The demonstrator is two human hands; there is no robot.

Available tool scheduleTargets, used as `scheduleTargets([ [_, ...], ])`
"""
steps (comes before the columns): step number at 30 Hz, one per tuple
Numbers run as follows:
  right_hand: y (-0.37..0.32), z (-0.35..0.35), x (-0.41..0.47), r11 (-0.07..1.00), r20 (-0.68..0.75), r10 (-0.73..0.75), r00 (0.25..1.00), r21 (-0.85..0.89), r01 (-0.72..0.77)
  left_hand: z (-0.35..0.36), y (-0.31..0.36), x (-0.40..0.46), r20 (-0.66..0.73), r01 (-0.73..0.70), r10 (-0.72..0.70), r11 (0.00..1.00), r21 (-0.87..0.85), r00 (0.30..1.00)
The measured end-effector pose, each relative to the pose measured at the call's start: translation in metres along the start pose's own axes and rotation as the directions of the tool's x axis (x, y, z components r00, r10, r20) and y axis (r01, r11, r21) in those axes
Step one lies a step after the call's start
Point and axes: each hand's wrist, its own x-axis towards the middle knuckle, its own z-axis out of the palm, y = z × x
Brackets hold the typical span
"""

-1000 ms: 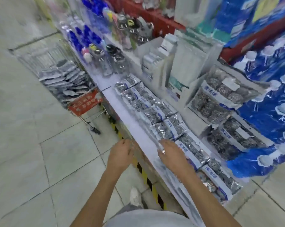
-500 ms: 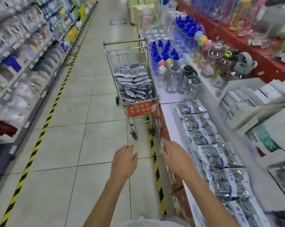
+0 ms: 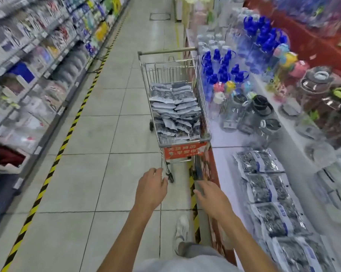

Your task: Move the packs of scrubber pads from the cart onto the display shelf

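Hands both empty. The left hand (image 3: 151,190) is held out over the tiled floor (image 3: 83,173), fingers loosely extended and holding nothing. The right hand (image 3: 211,197) is likewise relaxed and unloaded, fingers spread, positioned just beside the near edge of the display shelf (image 3: 224,173) and not seen touching it.

Ahead of both hands stands a wire cart (image 3: 177,107) with a red sign plate (image 3: 183,151) on its near end. The cart sits tight against the shelf's edge, beyond the right hand. Its basket holds a stack of packs of scrubber pads (image 3: 175,112), silver-grey, lying flat and overlapping in about two columns; no exact count is possible.

To the right of the right hand, a row of placed packs (image 3: 263,191) lies flat on the shelf surface, running from just past the cart's near end toward the person. Each bears a blue-and-white label. Adjoining packs touch or overlap at their ends.

Beyond the placed packs, further along the shelf, stand clear bottles with blue caps (image 3: 224,71) and dark-lidded jugs (image 3: 260,108). A white shoe (image 3: 182,230) is visible on the floor below the hands. A yellow-and-black stripe (image 3: 65,140) runs along the floor well to the left of the left hand.
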Motion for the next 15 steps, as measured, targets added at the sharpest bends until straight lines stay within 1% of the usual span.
scheduleTargets([
  [4,-0.001,-0.022,0.090,0.999,0.060,0.012,0.998,0.041,-0.014,0.002,-0.002,0.077,0.094,0.066,-0.066,0.998,0.006,0.993],
  [8,-0.007,-0.064,0.198,0.999,0.044,-0.033,0.998,0.044,0.031,0.001,-0.005,0.159,0.128,0.116,-0.115,0.993,-0.003,0.985],
  [12,-0.014,-0.096,0.292,0.999,0.062,-0.028,0.998,0.018,0.027,0.001,-0.022,0.215,0.175,0.208,-0.200,0.978,-0.027,0.964],
  [15,-0.019,-0.111,0.355,0.999,0.050,-0.017,0.999,0.037,0.015,0.000,-0.039,0.261,0.202,0.257,-0.242,0.965,-0.051,0.949],
])
